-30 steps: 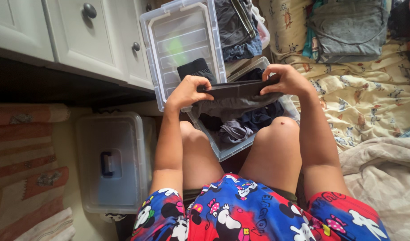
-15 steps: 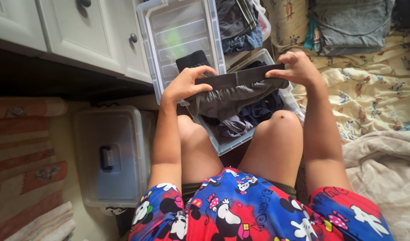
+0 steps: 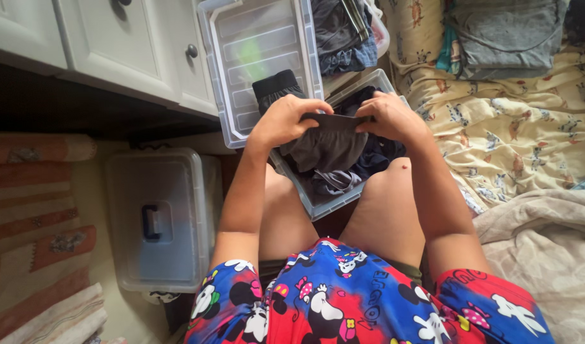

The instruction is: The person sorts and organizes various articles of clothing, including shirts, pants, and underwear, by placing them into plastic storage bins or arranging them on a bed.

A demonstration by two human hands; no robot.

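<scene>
— White cabinet doors (image 3: pixel 114 44) fill the wall ahead of you, with a patterned bed sheet (image 3: pixel 515 134) spread to your right. What do you have in hand?

— You hold a dark grey garment (image 3: pixel 327 146) between both hands, just above the open clear plastic bin (image 3: pixel 318 204) that sits between your knees. Your left hand (image 3: pixel 283 120) has its fingers (image 3: pixel 314 105) curled and clamped over the garment's upper edge; your right hand (image 3: pixel 386 116) grips the same edge, fingers folded down onto the cloth. The two hands are close together, nearly touching.

— And under it?

— More dark clothes (image 3: pixel 369 159) lie in the bin, the garment hanging down onto them. The bin's clear lid (image 3: pixel 257 57) leans upright behind it against the cabinet, and a black folded piece (image 3: pixel 276 86) shows just before the lid.

— Farther out?

— To your left a second clear storage box (image 3: pixel 162 220) with a dark handle rests on the floor, beside a striped rug (image 3: pixel 31 223). On the bed, folded grey clothing (image 3: pixel 506 38) lies near the top, and a beige blanket (image 3: pixel 547 255) bunches by your right leg. You wear bright cartoon-print shorts (image 3: pixel 356 299).
</scene>
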